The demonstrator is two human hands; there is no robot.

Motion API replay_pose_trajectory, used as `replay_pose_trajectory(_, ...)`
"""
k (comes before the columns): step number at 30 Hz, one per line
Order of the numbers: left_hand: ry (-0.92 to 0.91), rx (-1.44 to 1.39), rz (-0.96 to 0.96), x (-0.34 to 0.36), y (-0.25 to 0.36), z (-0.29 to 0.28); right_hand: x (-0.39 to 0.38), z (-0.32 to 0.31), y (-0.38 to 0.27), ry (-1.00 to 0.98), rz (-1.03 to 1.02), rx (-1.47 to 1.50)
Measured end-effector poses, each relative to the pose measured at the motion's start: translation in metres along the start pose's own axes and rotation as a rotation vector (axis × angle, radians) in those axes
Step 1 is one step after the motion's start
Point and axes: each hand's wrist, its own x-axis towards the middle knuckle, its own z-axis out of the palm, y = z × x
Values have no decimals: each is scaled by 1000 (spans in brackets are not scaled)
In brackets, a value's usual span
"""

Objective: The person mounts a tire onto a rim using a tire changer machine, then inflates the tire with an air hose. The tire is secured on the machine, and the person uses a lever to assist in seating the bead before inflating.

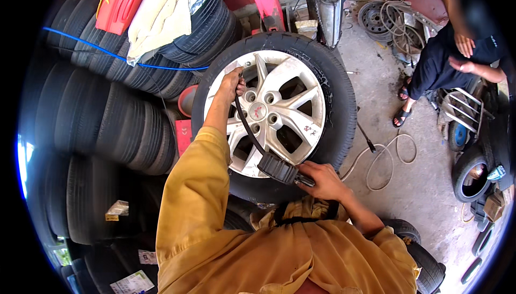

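Observation:
A car wheel lies face up in the middle, a black tire (pixel 338 116) around a silver spoked rim (pixel 293 95). My left hand (pixel 232 84) is closed on the end of a black hose (pixel 244 122) at the valve on the rim's upper left. The hose runs down to a black tire inflator gun (pixel 277 168), which my right hand (pixel 317 178) grips by its handle over the lower right of the wheel.
Stacked tires (pixel 113 122) fill the left, topped by a red case (pixel 121 1) and cream cloth (pixel 156 17). A person (pixel 446 62) in dark clothes sits at upper right beside a metal trolley (pixel 462 111). A hose (pixel 392 154) is coiled on the floor.

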Motion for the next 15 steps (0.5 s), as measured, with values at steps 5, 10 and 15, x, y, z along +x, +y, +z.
replay_pose_trajectory(5,67,65,-12,39,15,9,22,-15,27,-44,68,206)
replay_pose_trajectory(10,239,156,7,50,26,24,31,-25,39,-69,106,289)
replay_pose_trajectory(15,464,605,211,49,29,42,37,-26,36,-123,147,269)
